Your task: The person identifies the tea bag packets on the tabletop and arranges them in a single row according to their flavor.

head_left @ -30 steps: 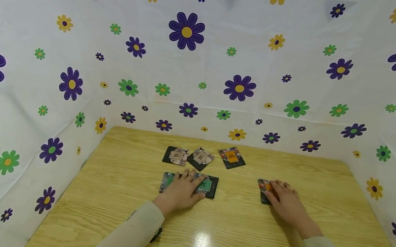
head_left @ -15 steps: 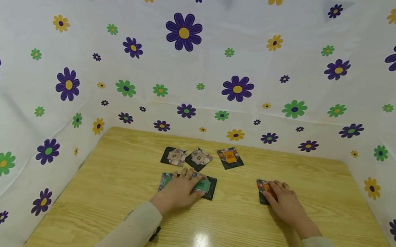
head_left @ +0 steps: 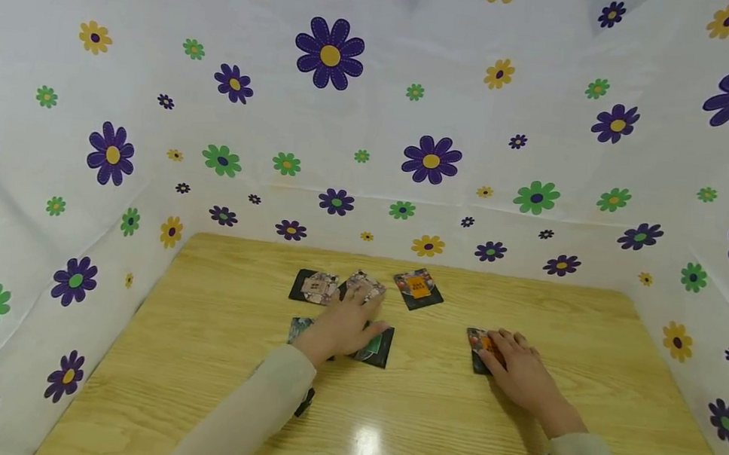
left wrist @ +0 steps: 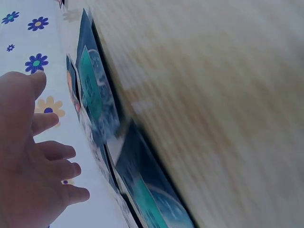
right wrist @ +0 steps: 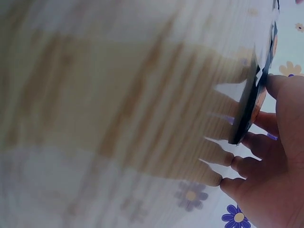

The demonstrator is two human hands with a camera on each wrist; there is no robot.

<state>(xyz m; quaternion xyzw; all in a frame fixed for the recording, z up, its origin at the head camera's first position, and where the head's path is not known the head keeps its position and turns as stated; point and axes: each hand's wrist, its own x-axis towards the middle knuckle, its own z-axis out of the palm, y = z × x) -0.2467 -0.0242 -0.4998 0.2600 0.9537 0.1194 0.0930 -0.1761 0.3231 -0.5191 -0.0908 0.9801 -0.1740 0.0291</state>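
Observation:
My left hand (head_left: 341,327) reaches over two flat dark packets with green labels, its fingertips over a beige-labelled packet (head_left: 363,285) behind them. In the left wrist view the left hand (left wrist: 42,156) has its fingers spread and apart from the green-labelled packets (left wrist: 97,85). My right hand (head_left: 521,368) rests on an orange-labelled packet (head_left: 478,348), partly covering it. Seen from the right wrist, the thumb and fingertips of the right hand (right wrist: 270,147) touch this packet (right wrist: 249,104) and the table, with the fingers loosely extended.
Another beige-labelled packet (head_left: 314,287) lies at the back left of the wooden table (head_left: 448,435). A second orange-labelled packet (head_left: 418,288) lies turned at the back middle. White flowered cloth (head_left: 247,129) walls in the table at the back and sides.
My left hand has lifted off the green-labelled packets and moved forward over the beige-labelled one. The right hand stays on its orange-labelled packet. The head view has shifted slightly.

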